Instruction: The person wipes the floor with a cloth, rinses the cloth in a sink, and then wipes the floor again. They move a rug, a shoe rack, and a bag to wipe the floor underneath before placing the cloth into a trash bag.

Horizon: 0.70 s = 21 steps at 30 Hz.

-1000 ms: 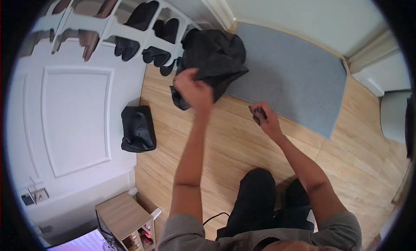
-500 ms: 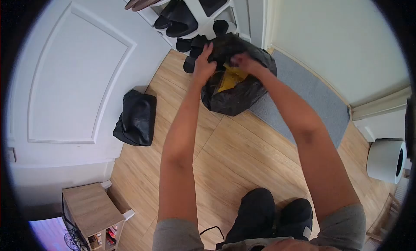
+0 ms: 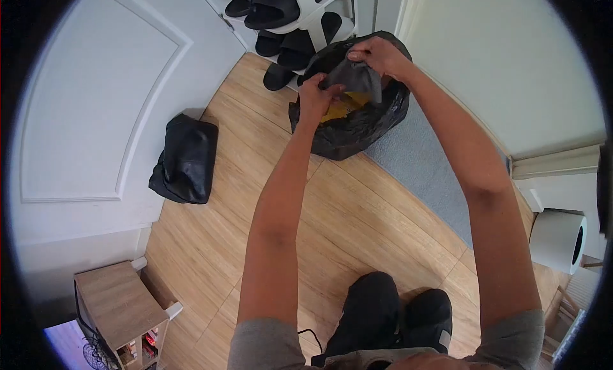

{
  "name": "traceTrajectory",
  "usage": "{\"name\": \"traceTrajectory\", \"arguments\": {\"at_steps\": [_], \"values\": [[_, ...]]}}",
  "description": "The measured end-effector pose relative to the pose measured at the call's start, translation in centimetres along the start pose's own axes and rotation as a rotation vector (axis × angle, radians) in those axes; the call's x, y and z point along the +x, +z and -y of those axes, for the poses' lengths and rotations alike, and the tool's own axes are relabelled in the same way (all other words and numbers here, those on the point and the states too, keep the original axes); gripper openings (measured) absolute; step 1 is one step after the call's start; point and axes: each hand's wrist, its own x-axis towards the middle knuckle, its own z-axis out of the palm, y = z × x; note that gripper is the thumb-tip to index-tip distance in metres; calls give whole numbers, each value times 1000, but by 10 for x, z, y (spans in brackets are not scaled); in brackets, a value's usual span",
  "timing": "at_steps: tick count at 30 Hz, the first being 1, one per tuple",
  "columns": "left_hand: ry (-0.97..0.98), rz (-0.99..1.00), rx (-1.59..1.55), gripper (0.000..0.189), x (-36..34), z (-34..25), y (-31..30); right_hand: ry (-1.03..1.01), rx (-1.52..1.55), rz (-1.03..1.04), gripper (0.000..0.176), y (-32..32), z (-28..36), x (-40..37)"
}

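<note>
A large black plastic bag (image 3: 348, 137) stands on the floor with its mouth open towards me. My right hand (image 3: 383, 56) is closed over its far side, pinching a limp grey piece that looks like cloth (image 3: 359, 79), which hangs into the opening. On the bag's left rim lies my left hand (image 3: 314, 98), fingers curled at the edge and thumb reaching inwards beside the cloth; its exact hold is partly hidden. Deeper in the bag, something yellow (image 3: 345, 107) shows below the cloth.
Black slippers (image 3: 271, 12) fill a white rack (image 3: 310, 15) behind the bag. A black leather bag (image 3: 186, 158) lies by the white door (image 3: 105, 102). A grey mat (image 3: 421, 159) extends to the right. A white bin (image 3: 554, 239) and a wooden cabinet (image 3: 118, 300) stand nearer.
My right hand has come up from inside the black bag with the grey cloth. My left hand stays near the left rim. The view has shifted slightly.
</note>
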Motion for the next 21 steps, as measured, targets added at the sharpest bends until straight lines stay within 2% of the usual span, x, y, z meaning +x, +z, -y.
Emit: {"name": "traceTrajectory", "arguments": {"at_steps": [1,3,4,6,7,9,10,12,13,15,16,18,19,20,21], "values": [[-1,-1,-3,30,0,3,1,1,-3,2,23,2,-5,1],[-59,-40,-81,37,-1,9,3,-176,47,-89,22,5,-14,4],[-60,-42,-81,37,-2,14,4,-176,47,-86,22,1,-18,8],[-43,-160,-317,47,-5,22,6,-205,-168,-151,22,-5,-25,12],[-43,-157,-319,47,-5,20,9,-203,-169,-152,22,-10,-16,8],[-124,-230,-427,47,-8,13,13,-200,-414,-187,17,-17,0,2],[-126,-231,-426,47,-8,9,14,-200,-413,-184,17,-13,6,-2],[-197,-143,-452,48,-6,5,15,-368,-481,-652,19,-6,10,-7],[-197,-144,-454,48,-4,6,15,-369,-483,-651,19,-5,7,-4],[-285,0,-13,42,-1,13,11,-251,-604,-410,24,1,2,2],[-281,1,-9,42,-2,18,10,-252,-601,-415,24,-3,17,-8],[-149,-67,121,37,-8,28,11,-335,-520,-659,23,-11,41,-23],[-155,-64,115,37,-10,33,12,-421,-403,-791,23,-11,40,-16],[-160,-48,190,39,-12,37,12,-414,-408,-786,23,-10,41,-16],[-161,-32,270,42,-13,40,12,-372,-538,-635,24,-8,41,-17]]}}
